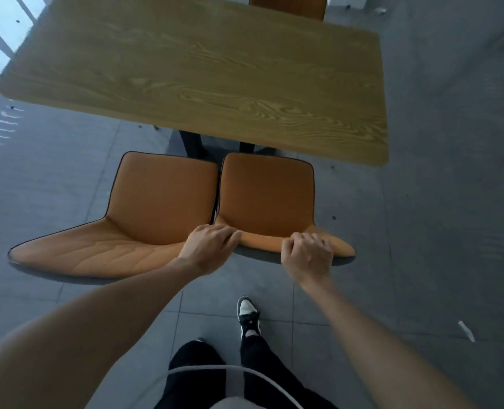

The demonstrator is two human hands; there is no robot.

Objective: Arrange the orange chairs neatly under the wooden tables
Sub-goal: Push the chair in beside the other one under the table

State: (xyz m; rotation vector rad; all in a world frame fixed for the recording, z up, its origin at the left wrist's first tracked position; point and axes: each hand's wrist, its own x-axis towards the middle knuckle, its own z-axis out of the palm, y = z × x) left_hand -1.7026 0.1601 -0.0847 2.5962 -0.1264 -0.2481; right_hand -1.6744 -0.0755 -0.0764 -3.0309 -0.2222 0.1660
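Note:
Two orange chairs stand side by side at the near edge of a wooden table (203, 69). The right chair (267, 190) has its seat front just under the table edge. My left hand (208, 246) and my right hand (308, 253) both grip the top of its backrest, one at each end. The left chair (156, 196) touches it on the left, seat pulled out from the table, backrest top wide and low in view. A third orange chair (289, 5) shows at the table's far side.
Grey tiled floor (422, 231) surrounds the table. Black table legs (191, 143) stand behind the chairs' seats. My shoe (247, 312) is on the floor behind the right chair. A white scrap (466, 330) lies on the floor at right. A window is at far left.

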